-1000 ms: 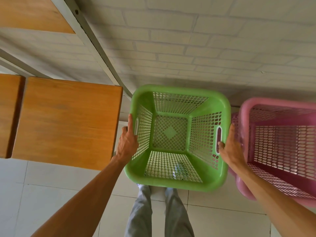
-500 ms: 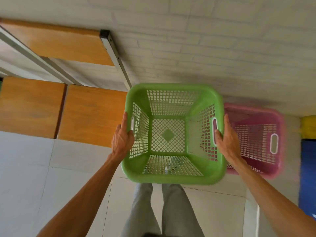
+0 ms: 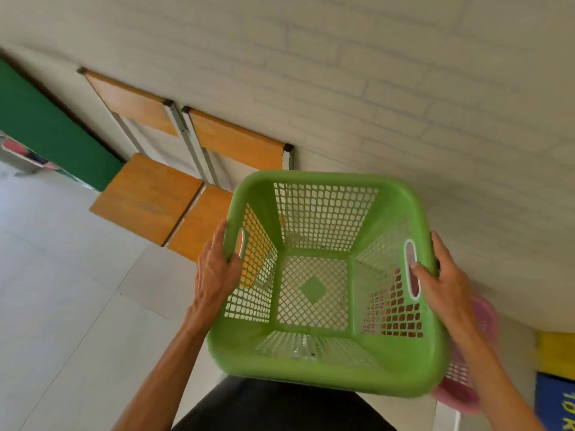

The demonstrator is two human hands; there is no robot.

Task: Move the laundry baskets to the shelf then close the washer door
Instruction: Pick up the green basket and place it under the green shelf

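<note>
An empty green plastic laundry basket (image 3: pixel 323 373) with mesh walls is lifted off the floor in front of my body. My left hand (image 3: pixel 214 272) grips its left rim at the handle slot. My right hand (image 3: pixel 441 281) grips its right rim, fingers through the handle slot. A pink laundry basket (image 3: pixel 460 390) stands on the floor by the wall, mostly hidden behind the green one and my right arm. Neither a shelf nor a washer is in view.
Two wooden chairs (image 3: pixel 149 197) stand side by side against the white brick wall (image 3: pixel 373 88) to the left. A green panel (image 3: pixel 49 132) leans further left. Yellow and blue objects (image 3: pixel 557 377) sit at the right edge. Pale floor tiles (image 3: pixel 68 290) spread to the left.
The green basket has come up and toward me, away from the pink one. The view has swung left and tilted, bringing both chairs and the green panel into sight.
</note>
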